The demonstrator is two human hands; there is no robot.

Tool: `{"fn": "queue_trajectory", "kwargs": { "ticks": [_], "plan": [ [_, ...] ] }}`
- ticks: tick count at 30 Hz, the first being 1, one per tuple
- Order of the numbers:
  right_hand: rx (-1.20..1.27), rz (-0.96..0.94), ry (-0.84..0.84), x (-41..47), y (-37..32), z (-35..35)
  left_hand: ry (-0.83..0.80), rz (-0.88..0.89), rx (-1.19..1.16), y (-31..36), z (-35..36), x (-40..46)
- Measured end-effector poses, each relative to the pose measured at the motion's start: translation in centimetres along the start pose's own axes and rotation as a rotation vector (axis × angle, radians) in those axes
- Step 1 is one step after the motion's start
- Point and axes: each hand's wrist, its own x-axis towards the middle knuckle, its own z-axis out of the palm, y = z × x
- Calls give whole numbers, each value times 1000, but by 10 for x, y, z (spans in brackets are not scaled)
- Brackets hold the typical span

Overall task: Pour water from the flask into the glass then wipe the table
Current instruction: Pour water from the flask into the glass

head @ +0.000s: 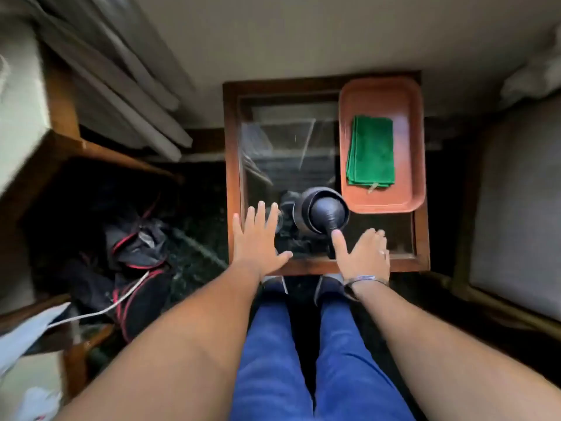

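Observation:
A black flask stands near the front of a small glass-topped wooden table. A clear glass stands just left of it, hard to make out. My left hand hovers open with fingers spread, right beside the glass. My right hand is open to the right of the flask, its thumb touching the flask's handle. A folded green cloth lies in an orange tray on the table's right side.
A wall runs behind the table. A cushioned chair stands to the right. A dark bag with red trim and a white cable lie on the floor to the left, beside wooden furniture. My legs in blue trousers are below.

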Motion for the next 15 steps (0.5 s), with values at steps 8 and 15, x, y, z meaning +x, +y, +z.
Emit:
{"fn": "queue_trajectory", "kwargs": {
  "ticks": [8,15],
  "plan": [
    [758,-135,-26,23,6,61,-18,-100,-348,-6,35,56],
    [966,-171,-80,46,-2,61,148,-174,-500,-12,-21,121]
  ]
}}
